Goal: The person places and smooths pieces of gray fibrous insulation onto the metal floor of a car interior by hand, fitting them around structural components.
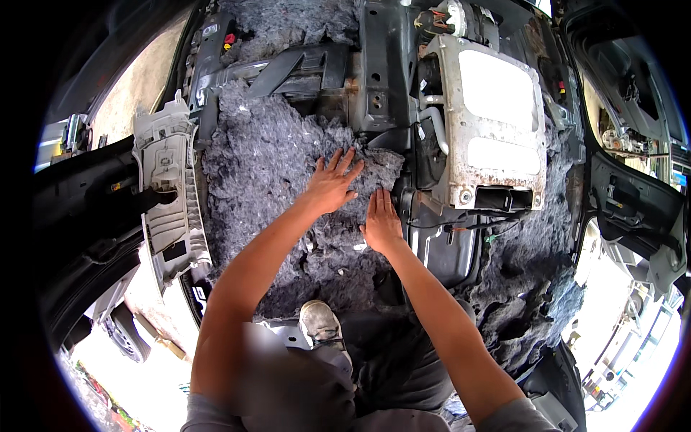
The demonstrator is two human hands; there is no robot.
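A thick mat of grey fibrous padding (252, 165) covers the car floor in front of me. My left hand (332, 181) lies on it, palm down with the fingers spread. Close by on the right, my right hand (382, 222) rests flat near the padding's right edge, its fingers stretched forward and side by side. Neither hand holds anything. The edge under my fingers meets the dark central floor tunnel (378, 79).
Right of the tunnel stands a rusty white metal bracket (497, 137) with large openings, wires below it. A grey plastic trim panel (167, 194) lines the left door opening. More padding (515, 266) lies at right. My shoe (321, 325) is on the floor below.
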